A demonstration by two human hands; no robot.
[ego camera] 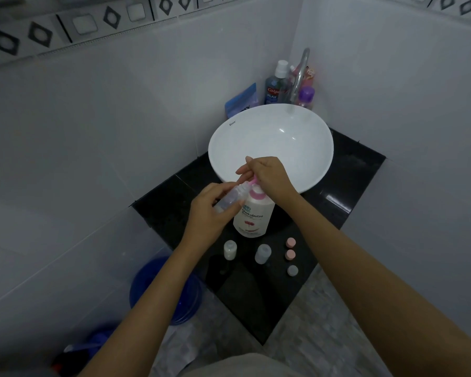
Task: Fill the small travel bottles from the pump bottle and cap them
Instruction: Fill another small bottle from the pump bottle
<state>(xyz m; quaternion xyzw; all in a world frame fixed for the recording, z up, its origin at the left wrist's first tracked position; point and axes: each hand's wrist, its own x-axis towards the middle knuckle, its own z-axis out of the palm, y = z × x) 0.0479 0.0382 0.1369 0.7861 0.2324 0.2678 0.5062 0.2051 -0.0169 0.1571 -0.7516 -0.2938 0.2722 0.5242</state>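
While the left hand (210,213) grips a clear plastic travel bottle (230,200), the right hand (269,178) presses closed on the pink pump of the smooth white pump bottle (252,216).

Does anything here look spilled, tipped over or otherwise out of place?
Nothing stands out. The left hand tilts a small bottle at the pump bottle spout on purpose, and the counter shows no spill.

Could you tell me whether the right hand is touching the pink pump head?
Touching: the head view shows the right hand pressed down over the pink pump head.
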